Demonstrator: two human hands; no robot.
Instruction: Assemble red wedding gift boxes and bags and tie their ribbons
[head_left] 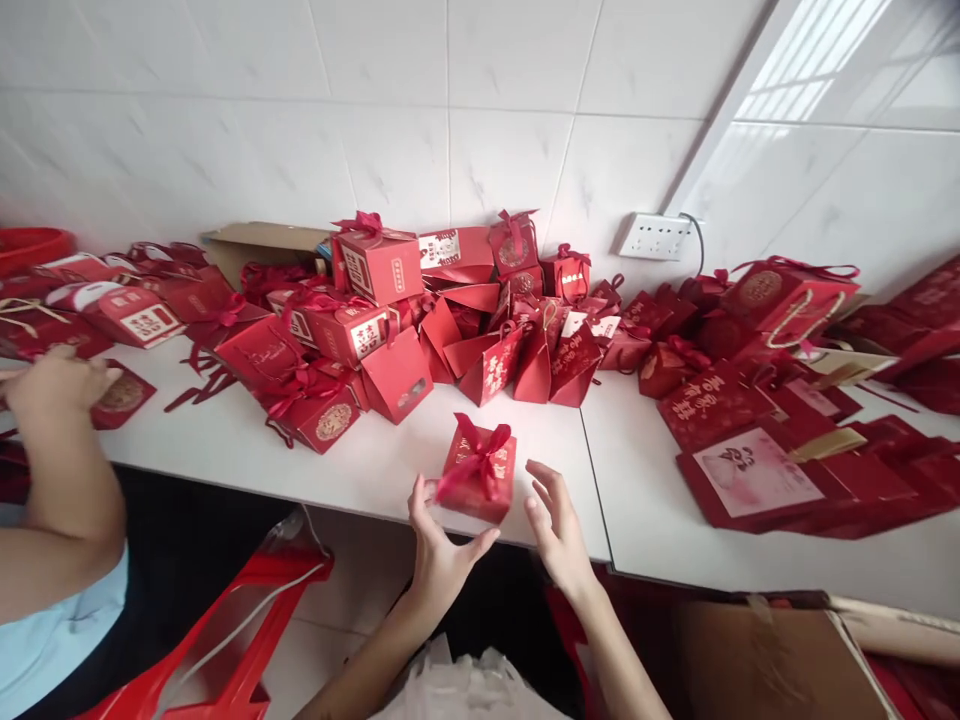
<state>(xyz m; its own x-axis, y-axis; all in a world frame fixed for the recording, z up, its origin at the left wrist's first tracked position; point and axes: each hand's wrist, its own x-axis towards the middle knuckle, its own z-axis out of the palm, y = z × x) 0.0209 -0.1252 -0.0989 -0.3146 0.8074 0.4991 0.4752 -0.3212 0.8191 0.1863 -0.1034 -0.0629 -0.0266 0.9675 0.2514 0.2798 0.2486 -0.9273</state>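
Note:
A small red gift box (480,490) with a dark red ribbon bow (484,462) on top sits at the front edge of the white table (405,480). My left hand (442,545) is at the box's near left corner, thumb and fingers spread around it; whether the fingertips touch it I cannot tell. To the right of the box, my right hand (555,530) is apart from it, fingers spread and holding nothing.
Red gift boxes (375,265) are heaped along the tiled wall. Flat red gift bags (757,470) lie at right, below a power socket (656,237). At left a co-worker's hand (60,380) is near another box. A red stool (225,620) and a cardboard carton (772,660) stand below.

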